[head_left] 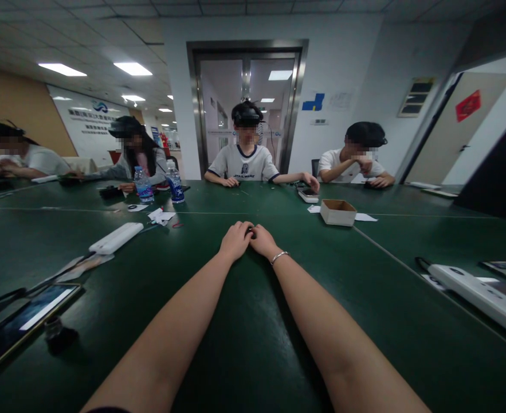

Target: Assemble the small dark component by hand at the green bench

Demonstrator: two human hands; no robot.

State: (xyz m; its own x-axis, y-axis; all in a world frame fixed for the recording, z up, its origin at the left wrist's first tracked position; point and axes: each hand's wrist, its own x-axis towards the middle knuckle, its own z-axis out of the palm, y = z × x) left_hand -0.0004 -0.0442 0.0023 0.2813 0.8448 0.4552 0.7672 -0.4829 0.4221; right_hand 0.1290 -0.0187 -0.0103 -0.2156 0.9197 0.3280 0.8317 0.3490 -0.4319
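We see a small dark thing (250, 230) between our left hand (235, 240) and right hand (263, 240), midway across the green table (184, 246). Our fingers bend in around it; whether they pinch it, we cannot tell. A bracelet (279, 257) circles our right wrist. Farther off stand a box (338, 215) to the right and two bottles (176, 186) to the left. Across from us sits a person (247, 160) in a headset (247, 116).

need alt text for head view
The wearer's left hand and right hand meet at a small dark object on a green table. Beyond stand two bottles and an open box; four people sit along the far side.
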